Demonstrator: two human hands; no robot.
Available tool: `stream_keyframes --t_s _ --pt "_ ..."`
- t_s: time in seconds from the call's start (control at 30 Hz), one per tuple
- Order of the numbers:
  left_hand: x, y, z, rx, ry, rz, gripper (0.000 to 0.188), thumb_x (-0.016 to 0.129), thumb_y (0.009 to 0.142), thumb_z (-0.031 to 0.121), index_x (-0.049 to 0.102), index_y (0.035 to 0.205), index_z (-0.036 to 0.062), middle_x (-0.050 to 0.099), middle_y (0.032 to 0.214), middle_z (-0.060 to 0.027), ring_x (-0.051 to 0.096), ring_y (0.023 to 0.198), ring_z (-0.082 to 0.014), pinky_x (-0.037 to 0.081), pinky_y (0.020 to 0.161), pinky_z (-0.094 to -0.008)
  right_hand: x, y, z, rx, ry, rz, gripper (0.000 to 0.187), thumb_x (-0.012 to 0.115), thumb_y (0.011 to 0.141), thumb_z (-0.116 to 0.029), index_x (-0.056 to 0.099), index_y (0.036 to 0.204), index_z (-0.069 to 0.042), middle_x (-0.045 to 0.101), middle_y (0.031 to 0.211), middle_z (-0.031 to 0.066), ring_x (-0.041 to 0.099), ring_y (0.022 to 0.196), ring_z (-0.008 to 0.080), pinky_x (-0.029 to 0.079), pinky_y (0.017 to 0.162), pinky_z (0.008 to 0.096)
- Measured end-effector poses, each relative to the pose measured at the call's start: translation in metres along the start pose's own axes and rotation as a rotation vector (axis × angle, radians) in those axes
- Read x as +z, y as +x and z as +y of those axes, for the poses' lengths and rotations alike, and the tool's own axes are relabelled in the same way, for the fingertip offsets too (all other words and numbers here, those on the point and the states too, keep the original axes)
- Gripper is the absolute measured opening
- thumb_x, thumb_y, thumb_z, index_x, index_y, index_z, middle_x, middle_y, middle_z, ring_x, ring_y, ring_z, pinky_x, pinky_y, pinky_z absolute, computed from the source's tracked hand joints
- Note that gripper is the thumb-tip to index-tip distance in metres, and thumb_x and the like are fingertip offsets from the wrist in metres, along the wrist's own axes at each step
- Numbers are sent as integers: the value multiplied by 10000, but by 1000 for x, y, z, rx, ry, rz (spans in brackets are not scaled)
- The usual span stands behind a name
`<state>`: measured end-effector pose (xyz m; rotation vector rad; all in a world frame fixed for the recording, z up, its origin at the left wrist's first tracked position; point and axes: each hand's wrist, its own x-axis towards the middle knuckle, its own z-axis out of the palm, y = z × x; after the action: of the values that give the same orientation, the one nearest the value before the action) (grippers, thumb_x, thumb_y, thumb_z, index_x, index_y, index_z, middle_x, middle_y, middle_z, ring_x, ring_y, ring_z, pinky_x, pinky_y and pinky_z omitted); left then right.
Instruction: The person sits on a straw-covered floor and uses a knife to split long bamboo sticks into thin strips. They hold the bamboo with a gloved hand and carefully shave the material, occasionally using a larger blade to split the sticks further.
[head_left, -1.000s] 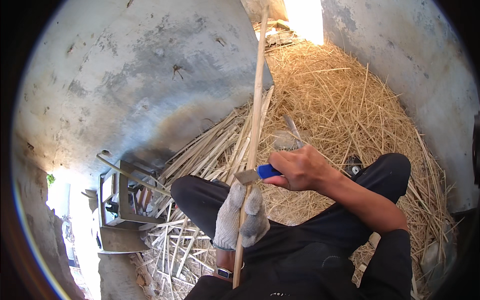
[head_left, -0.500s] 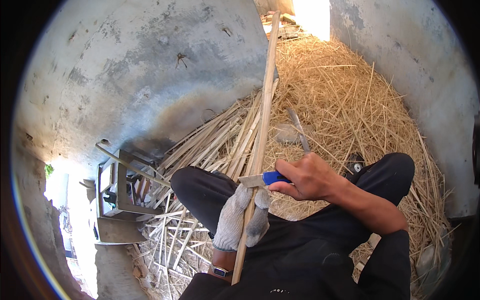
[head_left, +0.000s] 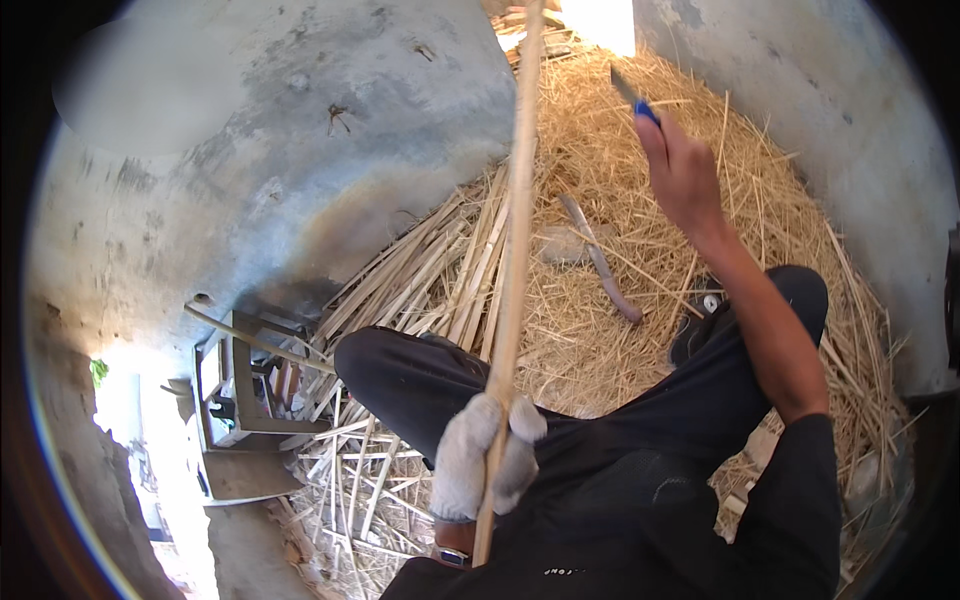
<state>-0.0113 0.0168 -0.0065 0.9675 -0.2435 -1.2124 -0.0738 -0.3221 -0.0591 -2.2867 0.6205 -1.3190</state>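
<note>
My left hand (head_left: pixel 464 458), in a whitish-grey knit glove, is closed around the lower part of a long pale bamboo-like strip (head_left: pixel 516 230). The strip's bottom end reaches my lap; its top runs past the upper edge of the view. Out ahead and to the right, my bare right hand (head_left: pixel 684 178) grips a knife with a blue handle (head_left: pixel 647 112). Its blade points up and away, apart from the strip. Both knife and right hand are slightly blurred.
A curved blade with a wooden handle (head_left: pixel 607 272) lies on a heap of shavings (head_left: pixel 690 280) beside a flat stone-like block (head_left: pixel 563 246). More pale strips (head_left: pixel 450 260) lean left. A wooden frame box (head_left: pixel 240 385) stands by the worn wall (head_left: pixel 390 110).
My right hand has swung up and away with the knife, leaving the strip by my left hand. The strip has tilted slightly, while my left hand keeps holding it. The view has shifted a little.
</note>
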Motion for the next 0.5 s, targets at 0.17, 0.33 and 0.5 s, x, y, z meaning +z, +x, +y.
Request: stream_keyframes --t_s 0.17,0.33,0.5 --pt "-6 16 7 20 -200 -47 446 332 1072 408 525 1066 6 431 450 -19 341 257 -121 278 245 -242 10 -69 -85 -392 288 -400 429 562 971 -492 552 803 -98 515 520 26 488 389 146 401 363 316" --pt "-12 12 1 -17 -153 -48 406 467 1025 426 552 1081 32 449 497 -41 393 312 -138 329 311 -262 13 -83 -105 -453 243 -496 477 559 947 -550 532 811 -94 544 531 50 564 405 206 425 377 344" --pt "-3 16 -2 -24 -277 -113 366 445 1036 413 530 965 63 434 467 -26 337 273 -125 286 278 -256 16 -77 -95 -537 136 -353 491 565 940 -557 530 768 -98 527 522 41 512 367 191 413 370 343"
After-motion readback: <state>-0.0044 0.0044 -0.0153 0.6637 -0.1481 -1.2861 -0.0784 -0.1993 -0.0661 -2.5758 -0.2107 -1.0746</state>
